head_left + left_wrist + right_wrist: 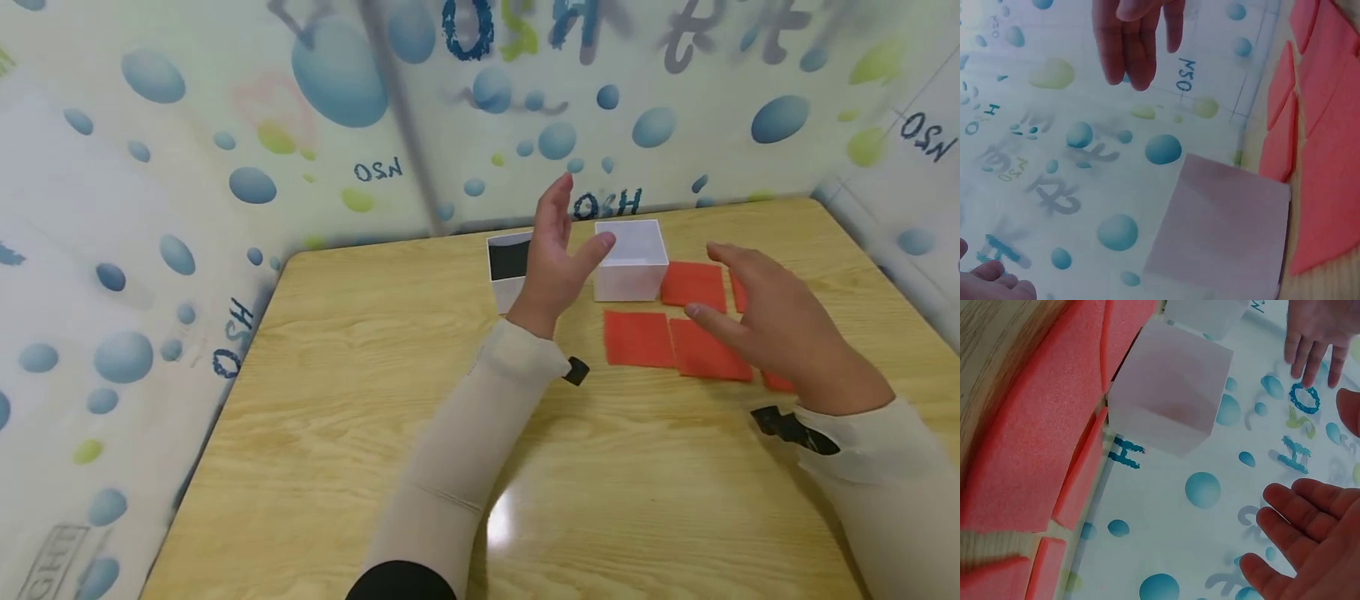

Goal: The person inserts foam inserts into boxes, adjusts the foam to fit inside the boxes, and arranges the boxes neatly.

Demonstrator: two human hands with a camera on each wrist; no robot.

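My left hand (553,271) is held up over the table with fingers extended and the thumb apart, partly covering a white box with a dark interior (508,260). Just right of that hand stands another white box (632,283). My right hand (787,325) hovers palm-inward above several flat red foam pieces (639,339), its thumb spread from the fingers. Both hands hold nothing. In the right wrist view the fingers of the right hand (1313,540) are loosely straight, and the foam pieces (1041,419) lie beside the white box (1166,387).
A wood-grain table (337,400) carries the boxes and foam. Behind and beside it hangs a pale backdrop (187,150) with blue and green spots and lettering. A black strap piece (795,429) shows at the right wrist, another (576,371) at the left.
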